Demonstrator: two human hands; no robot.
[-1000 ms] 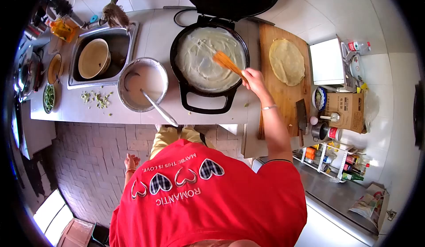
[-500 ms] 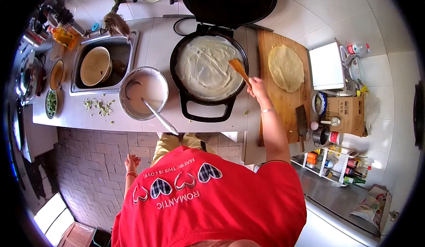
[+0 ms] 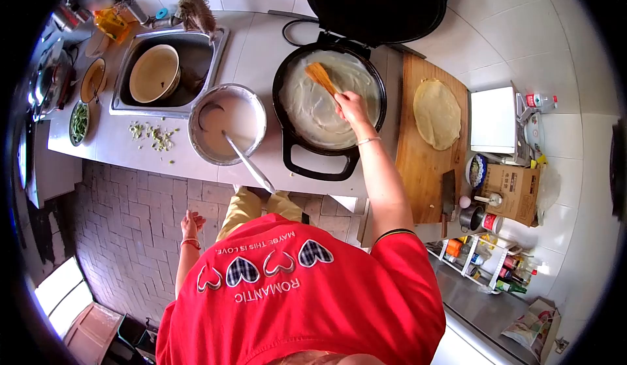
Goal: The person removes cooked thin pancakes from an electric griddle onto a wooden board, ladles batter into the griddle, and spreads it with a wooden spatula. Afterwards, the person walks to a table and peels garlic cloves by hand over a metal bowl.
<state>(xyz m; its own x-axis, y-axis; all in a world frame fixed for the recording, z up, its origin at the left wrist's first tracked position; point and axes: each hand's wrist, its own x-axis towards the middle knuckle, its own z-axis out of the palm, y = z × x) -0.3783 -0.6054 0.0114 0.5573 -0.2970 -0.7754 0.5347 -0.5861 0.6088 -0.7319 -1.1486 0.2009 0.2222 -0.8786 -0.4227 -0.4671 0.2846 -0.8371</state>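
My right hand [image 3: 351, 107] is closed around the handle of a wooden spatula [image 3: 320, 76]. The spatula's flat blade touches pale batter [image 3: 307, 113] spread over the round black electric griddle [image 3: 285, 131], near its upper left part. Behind it stands the griddle's raised lid [image 3: 379, 2]. My left hand [image 3: 192, 224] hangs beside my body above the floor, holding nothing, its fingers loosely apart. Left of the griddle is a metal pot [image 3: 194, 120] of thin batter with a ladle [image 3: 251, 165] leaning in it.
A cooked flatbread [image 3: 437, 113] lies on a wooden board [image 3: 411, 169], with a cleaver [image 3: 448, 192] near its right edge. The sink [image 3: 121, 107] at left holds a beige bowl [image 3: 155, 74]. Chopped green bits [image 3: 153, 135] are scattered on the counter. A cardboard box [image 3: 513, 188] and bottle rack [image 3: 480, 260] stand at right.
My right hand has swept the spatula from the griddle's right edge leftward across the batter. My left hand still hangs low. The whole view has shifted slightly.
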